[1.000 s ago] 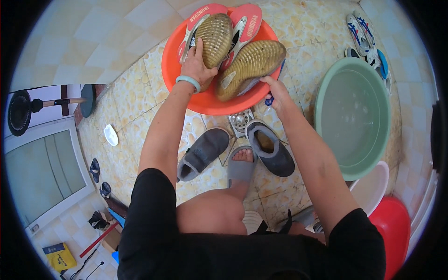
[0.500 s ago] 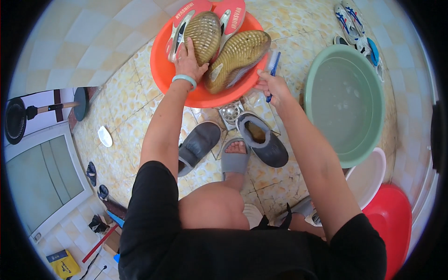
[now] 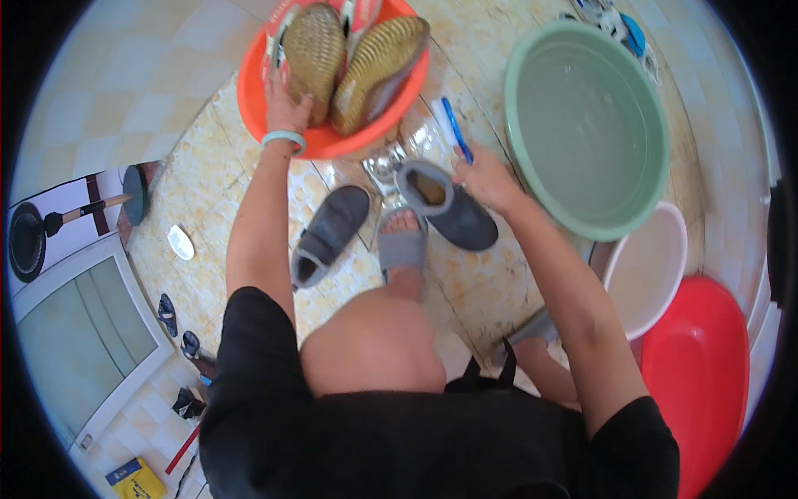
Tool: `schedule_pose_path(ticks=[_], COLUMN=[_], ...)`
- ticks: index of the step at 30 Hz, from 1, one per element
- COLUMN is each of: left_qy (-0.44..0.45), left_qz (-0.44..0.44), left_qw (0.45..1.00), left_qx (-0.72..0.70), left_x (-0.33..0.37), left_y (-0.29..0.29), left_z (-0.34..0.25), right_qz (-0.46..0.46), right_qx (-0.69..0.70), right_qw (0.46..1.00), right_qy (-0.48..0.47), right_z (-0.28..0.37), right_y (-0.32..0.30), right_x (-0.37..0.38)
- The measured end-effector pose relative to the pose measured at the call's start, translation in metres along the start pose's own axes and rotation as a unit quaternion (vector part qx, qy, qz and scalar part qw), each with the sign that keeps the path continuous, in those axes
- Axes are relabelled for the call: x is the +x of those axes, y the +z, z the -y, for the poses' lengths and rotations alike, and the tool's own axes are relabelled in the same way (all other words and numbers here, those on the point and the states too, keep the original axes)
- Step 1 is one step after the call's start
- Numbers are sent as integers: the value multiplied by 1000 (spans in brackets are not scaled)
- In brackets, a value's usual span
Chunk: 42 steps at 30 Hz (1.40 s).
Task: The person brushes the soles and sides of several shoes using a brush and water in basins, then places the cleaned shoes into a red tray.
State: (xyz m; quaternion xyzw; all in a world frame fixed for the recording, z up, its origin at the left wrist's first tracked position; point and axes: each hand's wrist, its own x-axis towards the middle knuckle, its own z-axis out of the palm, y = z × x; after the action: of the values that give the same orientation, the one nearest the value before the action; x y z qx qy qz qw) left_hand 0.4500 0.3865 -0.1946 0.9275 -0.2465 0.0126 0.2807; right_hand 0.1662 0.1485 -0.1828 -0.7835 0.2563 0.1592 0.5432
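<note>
My black clothing (image 3: 399,449) fills the bottom of the view and covers part of my right leg, so the grey sandal (image 3: 532,328) on that side shows only in part. The left sandal (image 3: 403,249) stands clear, toes showing. Just beyond it are two dark grey lined shoes, one (image 3: 334,224) on the left and one (image 3: 465,218) on the right; between them a metal drain (image 3: 382,165) is washed out by glare.

My right hand (image 3: 486,176) is closed round the blue handle of a brush (image 3: 454,129), white bristles facing left; my fingers hide the handle's lower end. My left hand (image 3: 288,108) touches the left upturned shoe (image 3: 314,62), fingers along its side. I cannot tell whether it grips or only rests. That shoe and the right upturned shoe (image 3: 381,71) sit in the orange basin (image 3: 249,91), ribbed soles up, hiding their uppers. The red-and-white pieces (image 3: 363,15) behind them run off the top edge, as does the basin.

To the right, the green basin (image 3: 659,158) holds cloudy water; my forearm partly screens the pale pink basin (image 3: 677,249). The white shoes (image 3: 611,23) farthest off are cropped above and too small to make out.
</note>
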Motion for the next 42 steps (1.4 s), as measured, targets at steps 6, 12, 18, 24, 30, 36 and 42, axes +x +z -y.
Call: schedule_pose_path(ticks=[6, 12, 18, 24, 30, 36, 42], left_qy=[163, 306, 142, -58, 81, 110, 217], left_qz=[-9, 227, 467, 512, 437, 355, 221], left_qw=[984, 917, 864, 854, 889, 902, 951], left_qx=[-71, -123, 123, -65, -113, -219, -10], left_x=[-89, -176, -172, -154, -136, -89, -108], left_y=[-4, 31, 68, 65, -5, -71, -69], left_z=[-90, -142, -170, -148, -230, -215, -218], right_qz=[-63, -81, -70, -99, -217, -332, -406], right_qx=[-6, -125, -252, -249, -237, -185, -182], right_qw=[998, 988, 965, 963, 942, 923, 892], right_qy=[14, -46, -33, -10, 93, 67, 73], right_z=[-3, 20, 19, 2, -36, 7, -63], right_y=[-21, -62, -114, -146, -191, -206, -223], right_x=[-63, -123, -204, -280, -366, -399, -477])
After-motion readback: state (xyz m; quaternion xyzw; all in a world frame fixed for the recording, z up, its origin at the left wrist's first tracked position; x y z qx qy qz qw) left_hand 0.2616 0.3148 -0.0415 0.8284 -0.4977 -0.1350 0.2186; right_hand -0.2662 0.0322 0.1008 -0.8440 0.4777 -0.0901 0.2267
